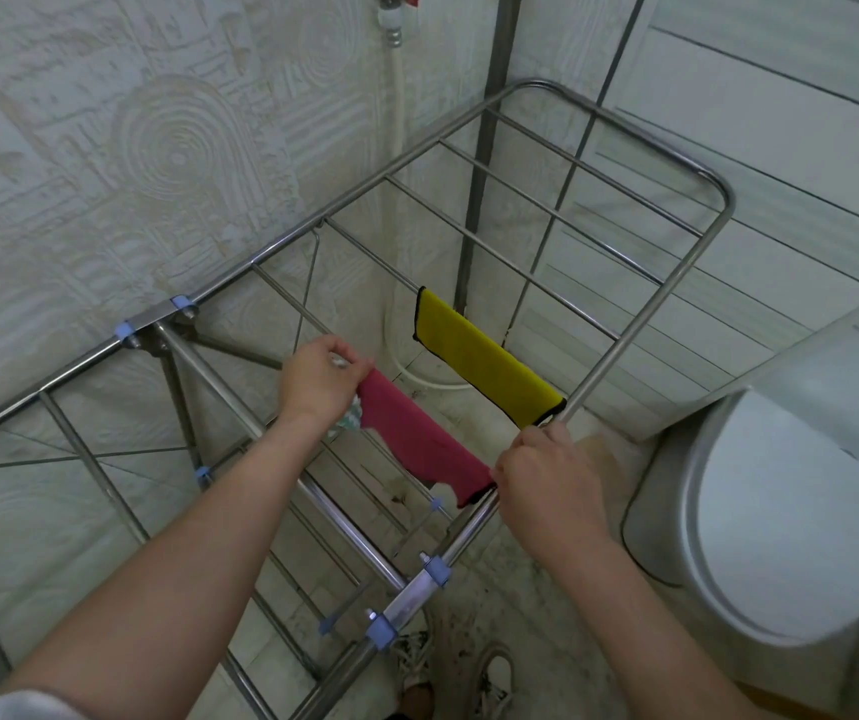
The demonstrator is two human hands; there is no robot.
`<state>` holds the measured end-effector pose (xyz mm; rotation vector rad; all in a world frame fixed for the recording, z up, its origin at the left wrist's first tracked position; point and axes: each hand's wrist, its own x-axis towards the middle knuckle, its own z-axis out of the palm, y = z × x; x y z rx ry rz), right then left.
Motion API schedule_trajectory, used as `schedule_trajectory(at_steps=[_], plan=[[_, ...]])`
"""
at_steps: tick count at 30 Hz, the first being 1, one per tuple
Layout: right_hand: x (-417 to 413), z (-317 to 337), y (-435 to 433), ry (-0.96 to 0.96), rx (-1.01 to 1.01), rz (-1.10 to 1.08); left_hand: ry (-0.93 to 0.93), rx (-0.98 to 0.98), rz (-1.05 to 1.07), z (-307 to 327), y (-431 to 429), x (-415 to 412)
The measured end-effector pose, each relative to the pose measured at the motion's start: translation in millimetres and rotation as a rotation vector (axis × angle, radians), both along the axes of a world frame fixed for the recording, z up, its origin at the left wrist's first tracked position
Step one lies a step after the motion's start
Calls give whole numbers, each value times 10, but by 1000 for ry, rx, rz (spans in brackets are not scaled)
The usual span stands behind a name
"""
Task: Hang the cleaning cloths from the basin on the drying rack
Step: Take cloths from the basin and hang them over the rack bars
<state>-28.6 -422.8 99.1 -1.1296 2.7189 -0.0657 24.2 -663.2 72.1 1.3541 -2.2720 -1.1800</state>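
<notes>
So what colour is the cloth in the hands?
Dark pink cloth, seen in head view.

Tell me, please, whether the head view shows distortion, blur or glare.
Head view: wide-angle distortion bows the rails of the drying rack; lighting is soft and even, no glare or hard shadows; the yellow cloth and pink cloth are sharp; the white appliance at right looks smeared.
</notes>
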Motion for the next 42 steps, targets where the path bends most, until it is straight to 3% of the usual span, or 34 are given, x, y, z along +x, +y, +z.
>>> schedule_trajectory(at_steps=[7,14,17,19,21,24,26,29,34,37,42], plan=[[-3,-11,-49,-78,-41,-12,50,154,-99,42,32,7],[-17,-8,-43,-67,22,17,44,115,-51,85,21,85],[-2,88,-22,-172,-61,-34,276,425,165,391,57,282],[17,224,-32,-366,-259,-113,515,796,235,652,156,449],[107,419,-95,-653,-480,-200,660,971,252,810,284,665],[258,588,-218,-1192,-714,-399,720,1058,250,919,519,885],[371,658,-278,-1501,-746,-459,796,1103,241,970,694,994],[540,751,-336,-1688,-741,-365,830,1040,246,1016,923,1135],[727,862,-296,-1689,-904,-452,734,835,315,1092,1214,1400],[766,893,-202,-1651,-946,-422,586,671,222,1168,1325,1641],[785,1040,-111,-1196,-842,-100,268,481,-140,1334,1398,1982]])
